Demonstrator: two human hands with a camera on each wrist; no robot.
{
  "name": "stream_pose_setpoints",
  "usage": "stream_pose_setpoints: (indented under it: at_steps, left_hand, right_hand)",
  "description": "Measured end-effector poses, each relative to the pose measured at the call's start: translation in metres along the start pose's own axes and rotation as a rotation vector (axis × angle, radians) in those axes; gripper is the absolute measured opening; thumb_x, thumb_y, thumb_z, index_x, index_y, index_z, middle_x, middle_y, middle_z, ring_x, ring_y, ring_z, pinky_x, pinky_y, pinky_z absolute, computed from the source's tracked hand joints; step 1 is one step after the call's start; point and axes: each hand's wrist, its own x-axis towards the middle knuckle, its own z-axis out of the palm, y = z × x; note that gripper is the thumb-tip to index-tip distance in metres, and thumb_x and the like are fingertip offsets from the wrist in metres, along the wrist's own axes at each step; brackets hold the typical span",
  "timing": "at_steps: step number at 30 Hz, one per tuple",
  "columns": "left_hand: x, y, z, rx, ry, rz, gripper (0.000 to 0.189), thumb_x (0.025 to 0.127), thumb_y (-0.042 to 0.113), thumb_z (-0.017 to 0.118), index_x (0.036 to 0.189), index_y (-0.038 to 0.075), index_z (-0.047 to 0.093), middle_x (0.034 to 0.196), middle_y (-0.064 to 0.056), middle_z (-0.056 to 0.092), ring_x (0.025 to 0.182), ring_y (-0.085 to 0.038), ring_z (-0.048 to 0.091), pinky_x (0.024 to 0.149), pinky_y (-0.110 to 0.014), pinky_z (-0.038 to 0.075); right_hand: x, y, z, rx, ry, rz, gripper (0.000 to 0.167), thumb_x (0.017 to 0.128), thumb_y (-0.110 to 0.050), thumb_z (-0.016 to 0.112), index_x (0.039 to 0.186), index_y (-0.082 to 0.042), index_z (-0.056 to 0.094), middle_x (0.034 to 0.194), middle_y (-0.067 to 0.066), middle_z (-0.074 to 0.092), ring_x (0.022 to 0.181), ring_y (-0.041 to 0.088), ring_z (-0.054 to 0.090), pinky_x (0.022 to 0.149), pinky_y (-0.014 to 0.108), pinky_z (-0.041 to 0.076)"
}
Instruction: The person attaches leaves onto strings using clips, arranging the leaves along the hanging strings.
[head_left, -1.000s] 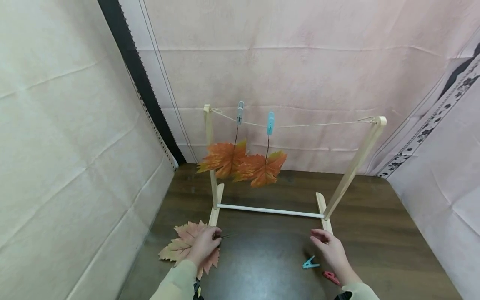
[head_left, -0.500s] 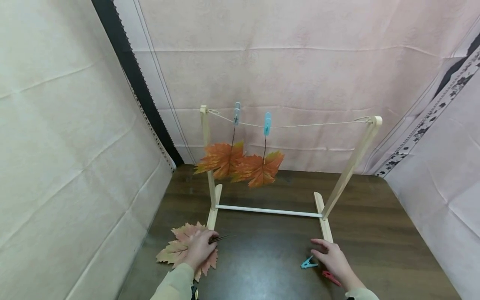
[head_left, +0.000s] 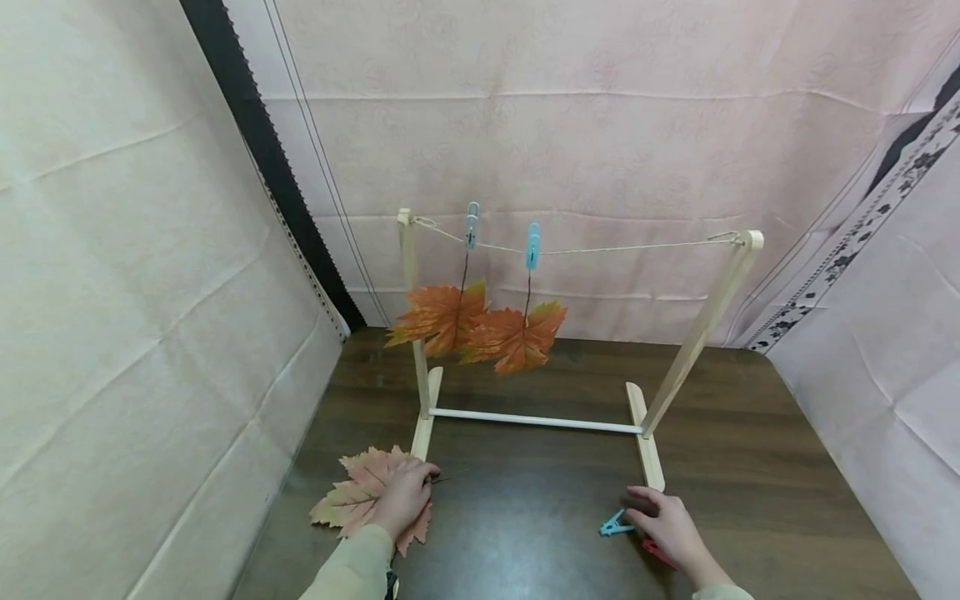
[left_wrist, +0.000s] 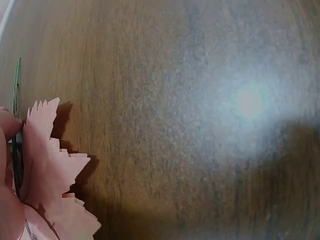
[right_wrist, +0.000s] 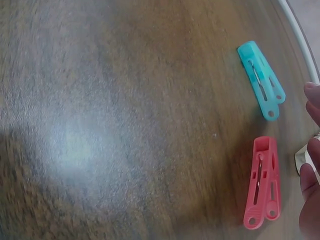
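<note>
- My left grip (head_left: 403,498) pinches the slender dark-green stems (left_wrist: 17,170) of a pale pink and cream, jagged, maple-shaped leaf (head_left: 365,486), which lies on the brown wood-grain desk (head_left: 540,517) beneath it, beside the left foot of the rack; layered edges show, though I cannot tell how many are stacked.
- My right grip (head_left: 670,527) hovers unclasped, its thumb and forefinger apart, near a turquoise plastic clothespin (right_wrist: 260,75) and a red plastic clothespin (right_wrist: 258,185), both lying on the desk.
- Beyond, a pale wooden rack (head_left: 699,337) with a white crossbar (head_left: 525,420) carries a thin white string (head_left: 622,249).
- From that string, 2 light-blue clothespins (head_left: 533,246) hold 2 orange maple-shaped leaves (head_left: 521,340) by their dark stems, side by side toward the left post.
</note>
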Motion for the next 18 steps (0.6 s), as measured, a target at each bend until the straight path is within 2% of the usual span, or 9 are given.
stream_pose_setpoints:
  at_steps: [4, 10, 12, 15, 16, 18]
  left_hand:
    - [0.001, 0.002, -0.002, 0.009, 0.001, 0.0, 0.013, 0.085, 0.0, 0.061, 0.093, 0.009, 0.068, 0.088, 0.001, 0.058, 0.086, -0.02, 0.054, 0.078, -0.04, 0.044]
    - [0.006, 0.01, -0.012, 0.051, 0.082, 0.011, 0.013, 0.085, 0.004, 0.065, 0.096, 0.009, 0.07, 0.088, 0.002, 0.056, 0.084, -0.019, 0.053, 0.076, -0.039, 0.042]
    - [0.009, 0.014, -0.017, 0.05, 0.113, 0.02, 0.014, 0.084, 0.005, 0.066, 0.097, 0.009, 0.07, 0.087, 0.002, 0.056, 0.082, -0.019, 0.053, 0.074, -0.039, 0.042]
    - [0.013, 0.02, -0.025, 0.036, 0.142, 0.036, 0.013, 0.084, 0.005, 0.067, 0.096, 0.008, 0.07, 0.087, 0.001, 0.056, 0.082, -0.02, 0.053, 0.073, -0.038, 0.042]
    - [0.015, 0.022, -0.028, 0.022, 0.143, 0.025, 0.013, 0.084, 0.006, 0.067, 0.096, 0.008, 0.07, 0.088, 0.001, 0.056, 0.083, -0.02, 0.053, 0.074, -0.038, 0.042]
    - [0.017, 0.025, -0.033, -0.012, 0.134, 0.008, 0.012, 0.084, 0.006, 0.067, 0.095, 0.008, 0.07, 0.089, 0.0, 0.057, 0.084, -0.02, 0.054, 0.075, -0.039, 0.043]
  right_hand:
    - [-0.002, 0.001, -0.001, 0.037, -0.015, 0.014, 0.039, 0.08, -0.012, 0.075, 0.115, -0.002, 0.064, 0.097, 0.014, 0.064, 0.043, 0.015, 0.052, 0.041, 0.027, 0.047]
    - [-0.003, 0.008, -0.001, 0.015, -0.081, -0.043, 0.037, 0.081, -0.004, 0.071, 0.116, 0.0, 0.061, 0.103, 0.016, 0.063, 0.047, 0.011, 0.053, 0.041, 0.026, 0.047]
    - [-0.003, 0.011, -0.001, -0.026, -0.09, -0.073, 0.037, 0.079, -0.002, 0.072, 0.115, -0.002, 0.062, 0.107, 0.016, 0.063, 0.056, 0.011, 0.055, 0.044, 0.025, 0.048]
    - [-0.004, 0.014, 0.0, -0.103, -0.057, -0.112, 0.038, 0.076, -0.005, 0.075, 0.113, -0.006, 0.065, 0.112, 0.011, 0.063, 0.077, 0.015, 0.056, 0.056, 0.023, 0.049]
    - [-0.004, 0.015, 0.0, -0.124, -0.046, -0.121, 0.038, 0.075, -0.006, 0.076, 0.112, -0.007, 0.066, 0.112, 0.01, 0.063, 0.082, 0.015, 0.055, 0.06, 0.022, 0.048]
    - [-0.004, 0.016, 0.001, -0.123, -0.047, -0.122, 0.038, 0.075, -0.006, 0.076, 0.112, -0.007, 0.066, 0.113, 0.01, 0.063, 0.079, 0.015, 0.055, 0.06, 0.022, 0.048]
